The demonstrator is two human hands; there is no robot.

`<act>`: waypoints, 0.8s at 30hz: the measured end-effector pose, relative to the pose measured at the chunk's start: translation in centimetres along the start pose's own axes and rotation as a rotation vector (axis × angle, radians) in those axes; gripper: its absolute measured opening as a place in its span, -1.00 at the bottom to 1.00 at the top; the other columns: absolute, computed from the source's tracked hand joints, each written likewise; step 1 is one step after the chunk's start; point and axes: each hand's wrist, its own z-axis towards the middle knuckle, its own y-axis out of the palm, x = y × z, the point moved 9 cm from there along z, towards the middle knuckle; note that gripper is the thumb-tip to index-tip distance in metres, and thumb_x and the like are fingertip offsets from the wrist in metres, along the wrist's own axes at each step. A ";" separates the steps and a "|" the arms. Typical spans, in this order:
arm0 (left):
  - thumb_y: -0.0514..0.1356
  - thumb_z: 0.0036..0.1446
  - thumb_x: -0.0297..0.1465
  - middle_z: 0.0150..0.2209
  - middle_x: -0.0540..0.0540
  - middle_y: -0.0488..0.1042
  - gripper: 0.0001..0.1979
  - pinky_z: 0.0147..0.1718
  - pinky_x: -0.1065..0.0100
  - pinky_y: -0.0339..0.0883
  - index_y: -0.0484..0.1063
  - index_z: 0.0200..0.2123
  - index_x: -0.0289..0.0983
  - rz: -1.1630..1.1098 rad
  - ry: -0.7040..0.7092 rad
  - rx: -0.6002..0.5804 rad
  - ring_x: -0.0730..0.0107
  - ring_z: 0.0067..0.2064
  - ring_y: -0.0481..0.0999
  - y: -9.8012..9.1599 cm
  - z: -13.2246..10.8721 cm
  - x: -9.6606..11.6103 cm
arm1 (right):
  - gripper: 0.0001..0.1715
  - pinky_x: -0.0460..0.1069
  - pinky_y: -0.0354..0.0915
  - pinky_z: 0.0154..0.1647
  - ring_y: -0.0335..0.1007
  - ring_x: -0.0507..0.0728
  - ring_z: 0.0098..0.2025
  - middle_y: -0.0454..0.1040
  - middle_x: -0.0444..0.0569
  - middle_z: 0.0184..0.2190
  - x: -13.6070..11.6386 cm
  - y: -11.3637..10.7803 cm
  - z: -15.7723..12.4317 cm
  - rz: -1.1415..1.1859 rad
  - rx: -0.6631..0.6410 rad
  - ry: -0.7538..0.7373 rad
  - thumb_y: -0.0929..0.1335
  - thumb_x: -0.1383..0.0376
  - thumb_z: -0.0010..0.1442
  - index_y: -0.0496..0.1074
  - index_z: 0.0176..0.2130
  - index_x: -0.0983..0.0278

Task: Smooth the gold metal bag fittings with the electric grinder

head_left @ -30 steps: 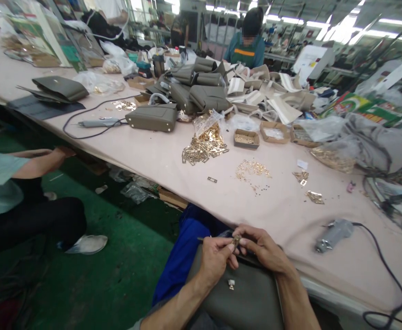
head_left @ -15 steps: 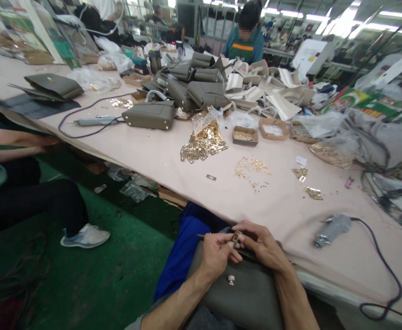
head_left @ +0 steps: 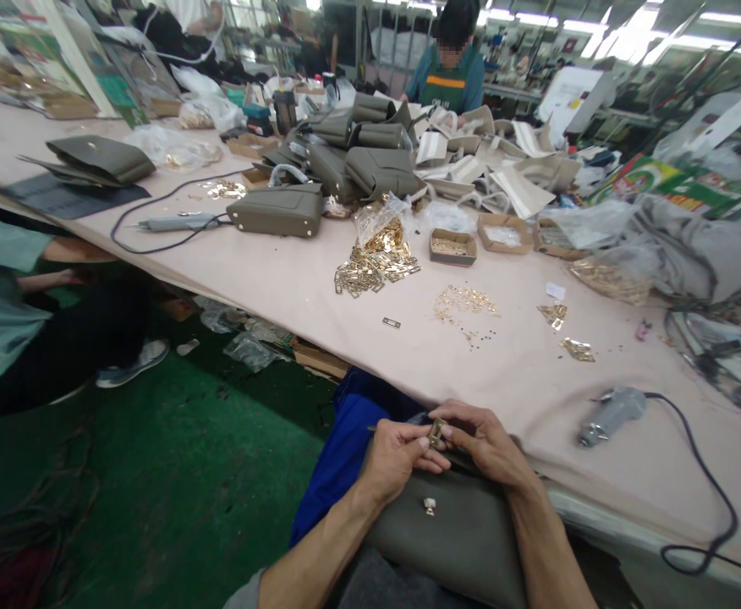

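A small gold-coloured rectangular metal frame plate (head_left: 436,432) is pinched between the fingertips of both hands. My left hand (head_left: 394,458) grips it from the left, fingers curled, and my right hand (head_left: 483,443) has thumb and fingers on its right side. Under my forearms an olive-grey leather bag (head_left: 452,545) lies across my lap. On its face sits a small shiny metal clasp (head_left: 430,506), partly whitish, just below the hands. Another frame plate (head_left: 392,322) lies alone on the table in front of me.
A heap of gold plates (head_left: 376,266) and scattered tiny fittings (head_left: 465,303) lie on the table (head_left: 320,300). A corded electric screwdriver (head_left: 612,416) rests at the right. Olive bags (head_left: 275,210) and pale bag pieces (head_left: 523,193) are piled behind. A person in an apron (head_left: 445,80) works opposite; another person (head_left: 2,296) sits left.
The plate has turned slightly between my fingertips, showing more of its face. The person at the left has leaned in, and their shoe has moved back to the left.
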 end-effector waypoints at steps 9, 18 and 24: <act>0.38 0.05 -0.35 -0.35 -0.29 0.65 -0.73 -0.44 0.42 0.56 0.68 -0.25 -0.47 0.007 -0.001 0.043 0.31 -0.46 0.65 -0.2 0.0 0.1 | -0.71 0.03 0.31 -0.13 0.42 0.15 -0.20 0.47 0.00 -0.22 0.0 0.2 0.0 0.016 0.001 -0.003 0.38 0.18 0.35 0.57 -0.01 0.24; 0.39 0.01 -0.33 -0.35 -0.31 0.65 -0.70 -0.49 0.41 0.53 0.68 -0.27 -0.48 0.014 -0.003 0.063 0.30 -0.49 0.65 -0.2 0.1 0.0 | -0.72 0.01 0.31 -0.13 0.42 0.15 -0.19 0.46 -0.01 -0.24 -0.4 0.2 -0.2 0.012 0.015 -0.019 0.37 0.18 0.36 0.57 -0.02 0.26; 0.40 0.01 -0.24 -0.34 -0.31 0.65 -0.62 -0.50 0.42 0.52 0.67 -0.24 -0.47 0.041 -0.001 0.075 0.31 -0.50 0.64 0.0 0.2 0.2 | -0.73 0.01 0.32 -0.16 0.42 0.14 -0.22 0.46 -0.02 -0.25 -0.9 0.1 -0.3 0.003 0.031 -0.030 0.37 0.19 0.36 0.57 -0.03 0.26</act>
